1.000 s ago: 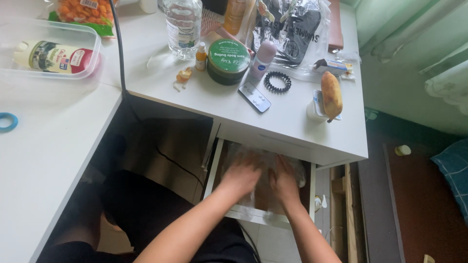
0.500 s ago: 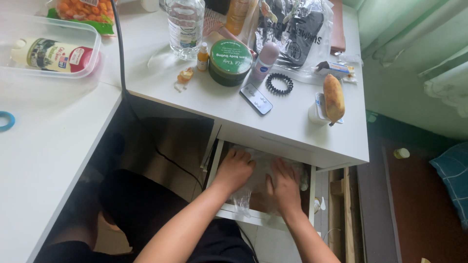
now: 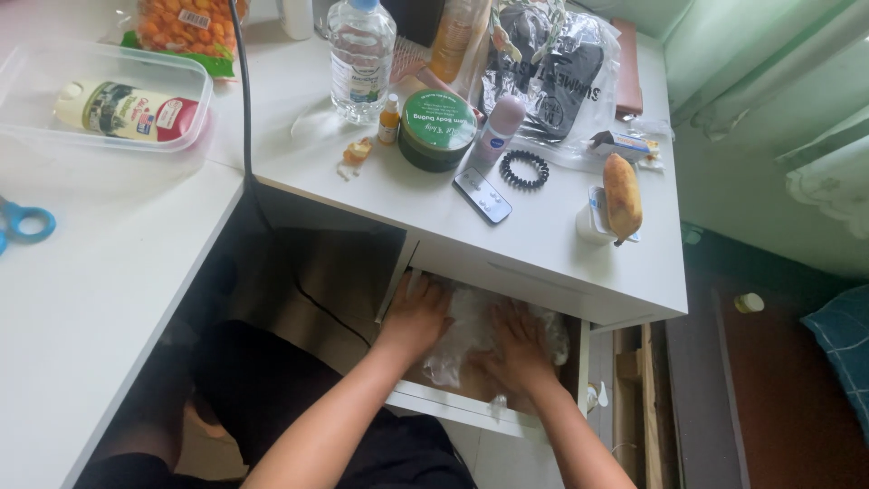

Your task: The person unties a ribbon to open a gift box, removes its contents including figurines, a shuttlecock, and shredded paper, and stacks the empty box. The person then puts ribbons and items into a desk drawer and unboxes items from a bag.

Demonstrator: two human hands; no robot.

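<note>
1. Both hands lie flat, fingers spread, on crumpled clear plastic bags (image 3: 471, 330) inside the open white drawer (image 3: 471, 406), pressing rather than gripping.
2. The left hand (image 3: 418, 317) sits at the drawer's left end, the right hand (image 3: 518, 349) toward its right.
3. Above the drawer, the white desk (image 3: 543, 240) carries a round green-lidded jar (image 3: 437, 129).

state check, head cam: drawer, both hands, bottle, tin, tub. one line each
drawer: pulled open under the desk
left hand: flat on clear plastic bags in the drawer
right hand: pressing on the same bags
water bottle: upright, capped
green round tin: lid on
clear plastic tub: no lid, a bottle lying inside
scissors: lying flat on the side table
</note>
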